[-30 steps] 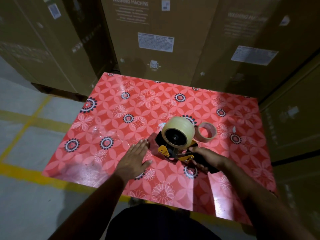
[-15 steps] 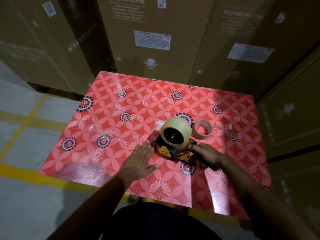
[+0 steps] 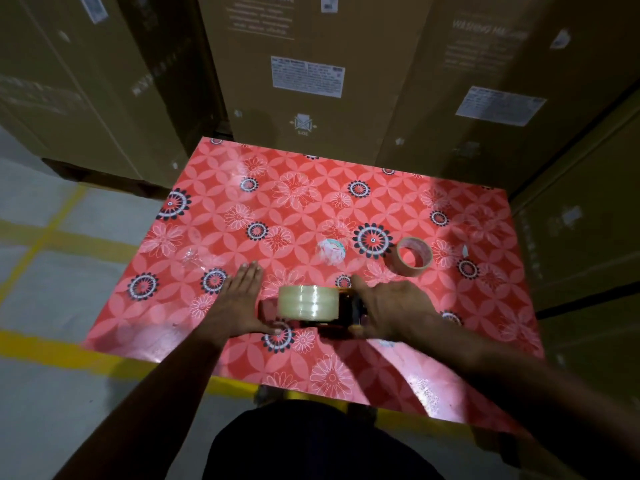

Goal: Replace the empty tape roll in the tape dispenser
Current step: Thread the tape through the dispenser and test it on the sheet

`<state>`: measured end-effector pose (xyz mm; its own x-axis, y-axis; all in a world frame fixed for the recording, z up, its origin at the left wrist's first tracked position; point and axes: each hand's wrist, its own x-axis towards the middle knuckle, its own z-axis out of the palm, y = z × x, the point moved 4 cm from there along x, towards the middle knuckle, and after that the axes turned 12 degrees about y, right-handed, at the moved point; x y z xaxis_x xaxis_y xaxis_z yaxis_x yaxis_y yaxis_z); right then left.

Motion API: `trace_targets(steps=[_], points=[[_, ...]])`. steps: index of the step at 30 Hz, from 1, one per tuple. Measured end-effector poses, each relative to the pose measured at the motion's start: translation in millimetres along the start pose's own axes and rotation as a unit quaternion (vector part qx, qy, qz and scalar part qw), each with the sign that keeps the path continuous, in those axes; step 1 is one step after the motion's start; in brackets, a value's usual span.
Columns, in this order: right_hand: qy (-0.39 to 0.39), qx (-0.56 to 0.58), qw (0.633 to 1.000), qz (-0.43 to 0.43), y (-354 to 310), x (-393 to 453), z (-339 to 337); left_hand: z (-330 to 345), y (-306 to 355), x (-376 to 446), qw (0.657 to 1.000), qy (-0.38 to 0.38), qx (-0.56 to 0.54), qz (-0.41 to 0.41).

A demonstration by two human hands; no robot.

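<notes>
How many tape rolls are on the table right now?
2. A full clear tape roll sits on the dispenser between the left hand and right hand; an empty tape core lies to the far right. None seems hidden.

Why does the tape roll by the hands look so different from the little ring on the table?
The full tape roll is thick with pale, glossy tape; the empty ring is a thin bare core. The roll sits on the tape dispenser between both hands; the ring lies alone, untouched, farther back on the table. Both are round with a hole.
</notes>
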<state>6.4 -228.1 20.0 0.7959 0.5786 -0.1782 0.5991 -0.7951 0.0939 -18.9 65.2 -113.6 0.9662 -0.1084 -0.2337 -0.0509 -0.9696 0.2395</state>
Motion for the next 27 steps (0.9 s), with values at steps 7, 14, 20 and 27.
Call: trace_targets(steps=[7, 14, 20, 27], points=[[0.028, -0.049, 0.984, 0.171, 95, 60, -37, -6, 1, -4, 1.0, 0.003, 0.009, 0.0], [0.037, 0.206, 0.944, 0.256, 92, 49, 6, -8, 1, -2, 1.0, -0.004, 0.018, -0.012], [0.073, 0.59, 0.736, 0.325, 37, 32, 45, -7, 3, -2, 1.0, 0.0, 0.029, -0.012], [-0.045, 0.818, 0.366, 0.44, -27, 29, 80, -11, 4, -3, 1.0, 0.003, 0.008, -0.018]])
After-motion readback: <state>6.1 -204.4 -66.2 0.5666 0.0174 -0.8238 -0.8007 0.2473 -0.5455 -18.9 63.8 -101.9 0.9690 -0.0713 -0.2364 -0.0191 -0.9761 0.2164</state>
